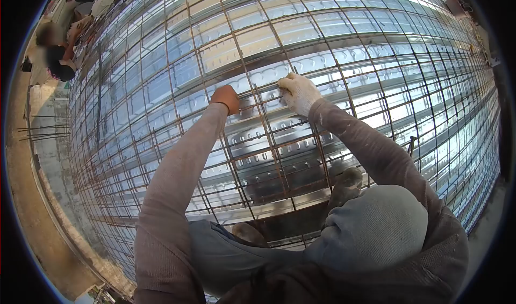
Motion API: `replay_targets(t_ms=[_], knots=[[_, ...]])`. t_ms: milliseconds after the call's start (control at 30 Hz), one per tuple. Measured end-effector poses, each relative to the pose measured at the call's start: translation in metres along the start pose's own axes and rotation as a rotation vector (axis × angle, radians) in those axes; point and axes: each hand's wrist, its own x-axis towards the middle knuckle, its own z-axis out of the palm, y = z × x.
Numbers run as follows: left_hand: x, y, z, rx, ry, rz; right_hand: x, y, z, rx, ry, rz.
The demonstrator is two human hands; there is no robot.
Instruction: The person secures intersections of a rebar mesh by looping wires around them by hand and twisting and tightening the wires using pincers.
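Observation:
My left hand, bare, is closed at a thin rusty bar of the rebar grid; its fingertips are hidden. To its right, my right hand wears a pale work glove and is also closed, with the fingers bent at a bar. Whatever lies inside either hand is too small to make out. Between the two hands the bars cross above shiny corrugated metal decking.
A dark upright piece stands in the grid right of my right arm. My shoes are near the grid below my hands. Another person is at the upper left. Several loose bars stick out at the left edge.

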Motion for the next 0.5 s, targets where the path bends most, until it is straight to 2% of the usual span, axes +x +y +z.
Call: replay_targets(t_ms=[33, 100, 133, 167, 200, 300, 367, 400, 467, 500], knots=[[-0.002, -0.005, -0.003, -0.009, 0.0, -0.004, 0.001, -0.002, 0.0, -0.017, -0.028, 0.031], [-0.007, -0.008, -0.029, 0.009, -0.277, 0.049, 0.005, -0.002, 0.004, -0.064, -0.059, -0.005], [-0.018, 0.006, -0.052, -0.017, -0.415, -0.032, 0.009, -0.001, 0.008, -0.105, -0.083, -0.039], [-0.021, 0.003, -0.05, -0.012, -0.416, -0.031, 0.013, 0.001, 0.011, -0.102, -0.079, -0.036], [-0.022, -0.006, -0.041, -0.081, -0.478, 0.153, 0.018, 0.002, 0.017, -0.118, -0.146, -0.044], [-0.037, 0.01, -0.018, -0.126, -0.583, 0.269, 0.029, 0.0, 0.028, -0.151, -0.261, -0.049], [-0.046, 0.024, 0.023, -0.365, -0.319, -0.215, 0.036, -0.001, 0.035, -0.174, -0.311, -0.045], [-0.053, 0.037, 0.027, -0.357, -0.322, -0.21, 0.04, 0.002, 0.041, -0.159, -0.367, 0.014], [-0.067, 0.061, 0.033, -1.303, -0.256, -0.615, 0.046, 0.011, 0.055, -0.113, -0.43, 0.109], [-0.069, 0.068, 0.036, -1.3, -0.261, -0.61, 0.05, 0.016, 0.058, -0.113, -0.426, 0.115]])
